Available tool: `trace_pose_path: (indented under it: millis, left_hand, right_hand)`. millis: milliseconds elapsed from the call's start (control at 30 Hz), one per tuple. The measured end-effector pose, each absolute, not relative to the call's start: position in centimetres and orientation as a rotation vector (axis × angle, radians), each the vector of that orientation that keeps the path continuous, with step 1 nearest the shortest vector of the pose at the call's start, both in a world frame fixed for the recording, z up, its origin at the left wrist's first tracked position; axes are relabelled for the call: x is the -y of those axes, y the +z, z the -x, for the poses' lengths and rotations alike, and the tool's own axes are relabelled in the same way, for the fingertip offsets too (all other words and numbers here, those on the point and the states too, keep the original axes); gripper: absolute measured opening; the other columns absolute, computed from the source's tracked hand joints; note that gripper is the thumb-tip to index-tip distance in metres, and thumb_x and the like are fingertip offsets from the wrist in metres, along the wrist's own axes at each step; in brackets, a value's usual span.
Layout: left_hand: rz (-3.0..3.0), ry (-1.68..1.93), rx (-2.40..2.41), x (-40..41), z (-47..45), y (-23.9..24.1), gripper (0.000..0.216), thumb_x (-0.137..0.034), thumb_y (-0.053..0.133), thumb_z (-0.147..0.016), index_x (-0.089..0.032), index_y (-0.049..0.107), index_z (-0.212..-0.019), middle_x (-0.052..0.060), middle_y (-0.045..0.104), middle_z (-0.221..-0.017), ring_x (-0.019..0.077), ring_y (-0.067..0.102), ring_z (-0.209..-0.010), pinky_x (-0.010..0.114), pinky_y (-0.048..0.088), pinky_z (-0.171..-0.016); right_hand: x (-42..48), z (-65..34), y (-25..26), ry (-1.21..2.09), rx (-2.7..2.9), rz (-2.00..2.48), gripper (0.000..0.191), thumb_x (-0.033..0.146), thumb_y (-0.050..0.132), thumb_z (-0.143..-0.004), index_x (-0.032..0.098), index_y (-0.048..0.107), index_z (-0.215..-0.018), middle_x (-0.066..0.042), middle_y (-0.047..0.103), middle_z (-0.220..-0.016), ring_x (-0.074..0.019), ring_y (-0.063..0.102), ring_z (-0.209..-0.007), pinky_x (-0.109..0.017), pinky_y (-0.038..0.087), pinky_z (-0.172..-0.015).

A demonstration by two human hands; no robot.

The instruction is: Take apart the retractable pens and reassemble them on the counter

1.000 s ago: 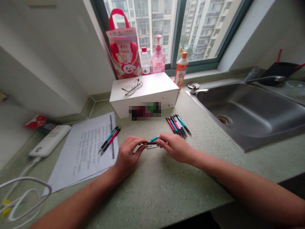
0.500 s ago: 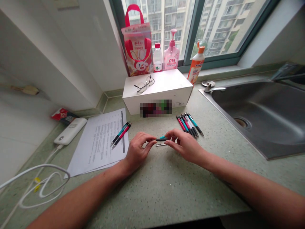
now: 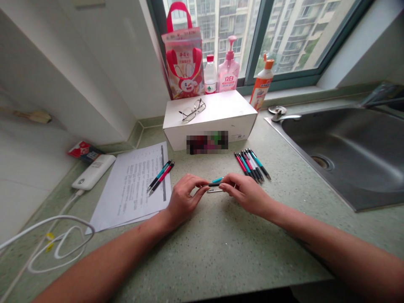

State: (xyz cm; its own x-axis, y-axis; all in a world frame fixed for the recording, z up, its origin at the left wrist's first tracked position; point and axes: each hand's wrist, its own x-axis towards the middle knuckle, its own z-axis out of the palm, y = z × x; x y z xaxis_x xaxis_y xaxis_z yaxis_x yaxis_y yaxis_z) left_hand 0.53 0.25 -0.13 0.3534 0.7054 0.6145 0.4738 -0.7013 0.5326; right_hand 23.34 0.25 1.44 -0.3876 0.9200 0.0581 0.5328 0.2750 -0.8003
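Drawn together since the earlier frame: fingertips of the right hand, then spread around the black grip, now apparently pinching its right end. At nine o'clock from it, two pens side by side on printed sheets, perhaps to keep them separate. Next, left hand, thumb and forefinger pinched on the grip's left end, likely steadying it level above the counter. Turquoise barrel at twelve o'clock, silver piece at six, seemingly kept within reach. Rightmost, at two o'clock, row of pens, presumably aligned for tidiness.
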Motion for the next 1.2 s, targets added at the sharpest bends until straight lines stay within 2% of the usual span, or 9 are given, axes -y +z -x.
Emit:
trace_pose_path:
  millis: [100, 233, 300, 367, 500, 733, 867, 1067, 1200]
  left_hand:
    - [-2.356, 1.28, -1.06, -0.25, -0.52, -0.09, 0.005, -0.022, 0.067, -0.093, -0.018, 0.067, -0.095, 0.003, 0.07, -0.08, 0.0154, 0.063, -0.074, 0.028, 0.052, -0.069]
    - [-2.367, 1.253, -1.057, -0.25, -0.54, -0.07, 0.004, -0.022, 0.066, -0.093, -0.018, 0.067, -0.094, 0.004, 0.07, -0.08, 0.016, 0.063, -0.074, 0.029, 0.052, -0.069]
    - [-2.36, 1.248, -1.062, -0.25, -0.53, -0.09, 0.004, -0.022, 0.066, -0.093, -0.018, 0.067, -0.094, 0.004, 0.07, -0.08, 0.0161, 0.063, -0.074, 0.029, 0.052, -0.069]
    - [-2.353, 1.247, -1.063, -0.23, -0.54, -0.11, 0.004, -0.022, 0.066, -0.093, -0.018, 0.067, -0.094, 0.004, 0.07, -0.08, 0.0161, 0.063, -0.074, 0.029, 0.052, -0.069]
    - [-2.365, 1.214, -1.029, -0.14, -0.62, -0.1, 0.003, -0.02, 0.066, -0.093, -0.018, 0.067, -0.094, 0.003, 0.07, -0.081, 0.0159, 0.063, -0.075, 0.029, 0.051, -0.07]
    - [-2.298, 1.199, -1.174, -0.23, -0.53, -0.1, 0.001, -0.018, 0.064, -0.092, -0.017, 0.064, -0.093, 0.003, 0.067, -0.082, 0.0153, 0.06, -0.073, 0.028, 0.049, -0.068]
    - [-2.359, 0.984, -1.319, -0.61, -0.45, -0.5, 0.007, -0.01, 0.064, -0.087, -0.017, 0.064, -0.091, 0.004, 0.065, -0.083, 0.0176, 0.059, -0.075, 0.032, 0.05, -0.071]
    - [-2.461, 0.793, -1.356, -0.71, -0.59, -0.71, 0.009, -0.011, 0.061, -0.087, -0.017, 0.067, -0.091, 0.006, 0.065, -0.085, 0.0223, 0.059, -0.083, 0.037, 0.05, -0.076]
    - [-2.467, 0.794, -1.364, -0.64, -0.59, -0.63, 0.009, -0.013, 0.062, -0.087, -0.017, 0.067, -0.094, 0.006, 0.064, -0.085, 0.022, 0.058, -0.082, 0.038, 0.05, -0.076]
  right_hand:
    - [-0.25, -23.31, 1.51, 0.954, 2.008, 1.288, 0.022, 0.039, 0.062, -0.093, 0.019, 0.067, -0.097, -0.003, 0.068, -0.081, -0.015, 0.059, -0.069, -0.028, 0.042, -0.061]
    - [-0.21, -23.3, 1.52, 0.996, 2.049, 1.301, 0.028, 0.038, 0.053, -0.098, 0.019, 0.067, -0.083, -0.003, 0.068, -0.076, -0.0148, 0.059, -0.066, -0.028, 0.041, -0.06]
    - [-0.17, -23.32, 1.47, 0.972, 2.026, 1.273, 0.02, 0.037, 0.058, -0.095, 0.018, 0.068, -0.095, -0.004, 0.069, -0.081, -0.0145, 0.059, -0.067, -0.028, 0.042, -0.061]
    - [-0.12, -23.3, 1.43, 0.978, 2.012, 1.259, 0.023, 0.036, 0.061, -0.094, 0.019, 0.066, -0.108, -0.004, 0.07, -0.085, -0.0142, 0.06, -0.068, -0.028, 0.044, -0.062]
    - [-0.05, -23.18, 1.39, 1.001, 2.073, 1.245, 0.022, 0.034, 0.053, -0.098, 0.02, 0.07, -0.099, -0.003, 0.071, -0.08, -0.0147, 0.061, -0.068, -0.028, 0.044, -0.063]
    - [-0.15, -23.58, 1.51, 0.805, 2.087, 1.249, 0.01, 0.026, 0.063, -0.092, 0.019, 0.067, -0.099, -0.003, 0.068, -0.088, -0.0147, 0.06, -0.072, -0.03, 0.046, -0.067]
    - [-0.01, -23.72, 1.55, 0.765, 2.336, 1.191, 0.009, 0.02, 0.064, -0.09, 0.021, 0.068, -0.098, -0.004, 0.065, -0.096, -0.0136, 0.059, -0.072, -0.03, 0.046, -0.068]
    - [0.29, -23.55, 1.25, 0.634, 2.565, 1.155, 0.016, 0.02, 0.067, -0.088, 0.023, 0.069, -0.104, -0.008, 0.066, -0.103, -0.0225, 0.064, -0.089, -0.036, 0.048, -0.074]
    - [0.31, -23.5, 1.14, 0.604, 2.577, 1.163, 0.017, 0.023, 0.071, -0.085, 0.023, 0.07, -0.103, -0.008, 0.066, -0.103, -0.0227, 0.063, -0.087, -0.036, 0.048, -0.072]
